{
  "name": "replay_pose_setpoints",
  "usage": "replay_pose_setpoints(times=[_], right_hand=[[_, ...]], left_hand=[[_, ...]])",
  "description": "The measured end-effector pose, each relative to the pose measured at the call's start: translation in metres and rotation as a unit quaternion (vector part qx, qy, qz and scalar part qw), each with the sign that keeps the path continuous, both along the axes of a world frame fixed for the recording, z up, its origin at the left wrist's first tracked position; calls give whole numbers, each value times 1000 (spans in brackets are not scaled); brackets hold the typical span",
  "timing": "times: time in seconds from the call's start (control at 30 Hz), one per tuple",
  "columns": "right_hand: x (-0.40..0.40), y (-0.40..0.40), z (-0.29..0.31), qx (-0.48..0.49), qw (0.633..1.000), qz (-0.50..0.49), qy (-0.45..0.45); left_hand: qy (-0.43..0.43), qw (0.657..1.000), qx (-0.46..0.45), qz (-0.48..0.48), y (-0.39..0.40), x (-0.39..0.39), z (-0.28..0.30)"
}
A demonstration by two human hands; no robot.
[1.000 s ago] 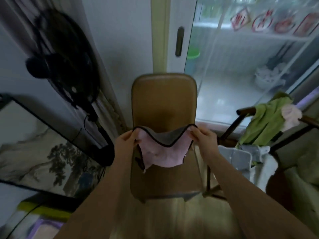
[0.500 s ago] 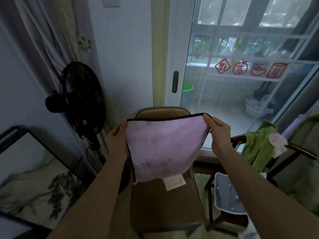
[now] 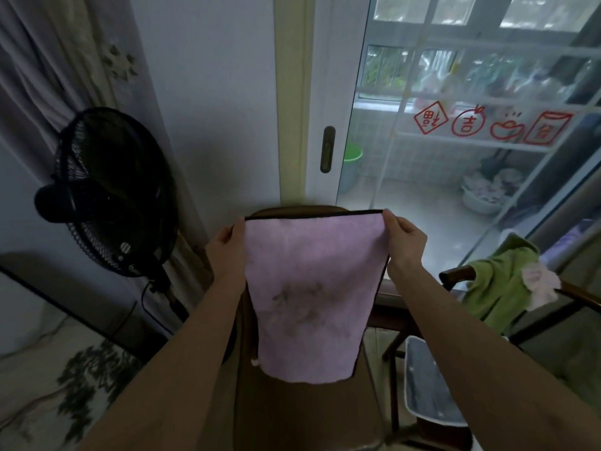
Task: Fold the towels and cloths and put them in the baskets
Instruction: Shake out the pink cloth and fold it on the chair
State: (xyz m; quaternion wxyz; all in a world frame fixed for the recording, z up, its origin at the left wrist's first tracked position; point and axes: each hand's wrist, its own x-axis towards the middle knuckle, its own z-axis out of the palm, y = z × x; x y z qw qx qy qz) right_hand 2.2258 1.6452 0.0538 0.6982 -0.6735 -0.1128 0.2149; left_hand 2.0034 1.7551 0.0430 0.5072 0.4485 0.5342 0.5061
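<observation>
Now: your left hand (image 3: 227, 244) and right hand (image 3: 405, 240) pinch the pink cloth's (image 3: 312, 294) top corners | hanging flat above the chair (image 3: 302, 415), ready for folding.

Both arms out fwd, left hand (image 3: 226, 244) & right hand (image 3: 405, 241) raised, fingers pinched, apart

Brown chair (image 3: 312, 415) stands directly below the hanging pink cloth (image 3: 312, 297); its seat is bare. Left of chair: black fan (image 3: 110, 193). Right of chair: wooden rack (image 3: 455, 275) draped with green cloth (image 3: 497, 284).
</observation>
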Motion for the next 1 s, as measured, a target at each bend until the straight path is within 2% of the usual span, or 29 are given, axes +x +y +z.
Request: replay_pose_setpoints(times=[0.23,0.4,0.5,0.67,0.83,1.0], right_hand=[[-5,2,28,24,1000,9,0],[-22,-27,21,-8,999,25,-21],[-35,-54,-3,-51,997,36,-37],[-64,-109,-69,-117,992,46,5],[-96,-166,-147,-195,980,45,10],[-116,-199,-205,-246,966,49,55]], left_hand=[[-33,999,8,20,5,-8,15],[-21,1000,-9,21,-23,-29,3],[30,999,-14,19,-47,-42,-16],[102,993,-55,-1,-91,-66,-76],[174,974,-134,-50,-140,-99,-156],[265,942,-177,-104,-175,-130,-224]])
